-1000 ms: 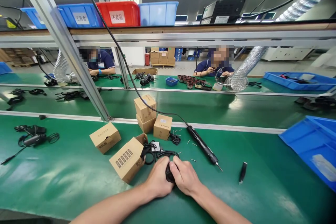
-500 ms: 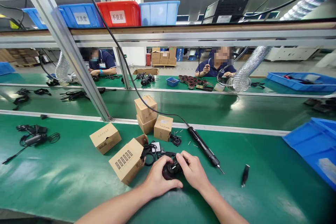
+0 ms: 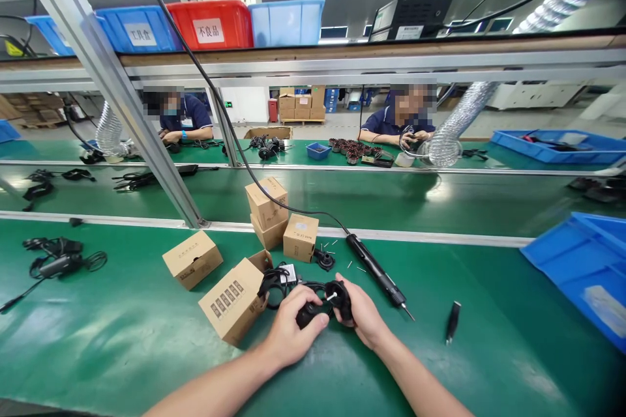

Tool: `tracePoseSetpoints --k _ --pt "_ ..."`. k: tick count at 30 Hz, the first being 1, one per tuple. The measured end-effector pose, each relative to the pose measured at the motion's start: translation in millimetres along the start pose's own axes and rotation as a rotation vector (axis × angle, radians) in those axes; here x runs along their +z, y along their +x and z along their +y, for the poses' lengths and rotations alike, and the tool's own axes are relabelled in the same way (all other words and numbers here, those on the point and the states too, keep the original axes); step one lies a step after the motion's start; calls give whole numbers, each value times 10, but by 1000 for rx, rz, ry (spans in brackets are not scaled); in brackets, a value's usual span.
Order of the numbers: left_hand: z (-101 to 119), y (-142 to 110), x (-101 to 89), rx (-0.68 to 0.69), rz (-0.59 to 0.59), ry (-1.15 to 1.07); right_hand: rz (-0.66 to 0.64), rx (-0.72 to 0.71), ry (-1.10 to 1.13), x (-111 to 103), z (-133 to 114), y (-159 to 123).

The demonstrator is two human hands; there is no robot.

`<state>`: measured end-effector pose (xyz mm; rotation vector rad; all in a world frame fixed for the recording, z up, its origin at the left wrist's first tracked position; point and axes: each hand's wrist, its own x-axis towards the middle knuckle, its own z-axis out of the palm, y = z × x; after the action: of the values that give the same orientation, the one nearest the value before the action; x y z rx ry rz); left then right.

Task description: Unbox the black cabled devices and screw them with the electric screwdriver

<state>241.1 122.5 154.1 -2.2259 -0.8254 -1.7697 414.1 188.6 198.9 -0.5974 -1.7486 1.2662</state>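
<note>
My left hand (image 3: pixel 293 326) is closed around a rounded black housing part (image 3: pixel 307 315) above the green bench. Gripped in my right hand (image 3: pixel 362 313) is a round black cap-like part (image 3: pixel 338 296) with a small white piece showing at its middle. The two parts are apart, with a small gap between them. Behind them lie a coiled black cable (image 3: pixel 278 293) with a white label and an open cardboard box (image 3: pixel 235 300). A black electric screwdriver (image 3: pixel 376 270) lies to the right, its cord running upward. Near loose screws sits a black ring-shaped part (image 3: pixel 323 259).
Several small cardboard boxes (image 3: pixel 193 259) stand at the back left. A small black-handled tool (image 3: pixel 453 322) lies right, near a blue bin (image 3: pixel 581 267). Cabled devices (image 3: pixel 61 260) rest far left. A metal post (image 3: pixel 122 91) rises ahead. Two co-workers sit across the line.
The black parts held together in my hands have separated. My right hand has turned, exposing the inside of its round part. The view has shifted slightly.
</note>
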Motion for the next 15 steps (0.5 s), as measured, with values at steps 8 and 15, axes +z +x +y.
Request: tracePoseSetpoints --k 8,15 --pt "19 31 25 -83 128 16 -147 76 104 99 97 21" --pt "-16 18 -35 -152 35 -48 -179 39 97 164 110 -41"
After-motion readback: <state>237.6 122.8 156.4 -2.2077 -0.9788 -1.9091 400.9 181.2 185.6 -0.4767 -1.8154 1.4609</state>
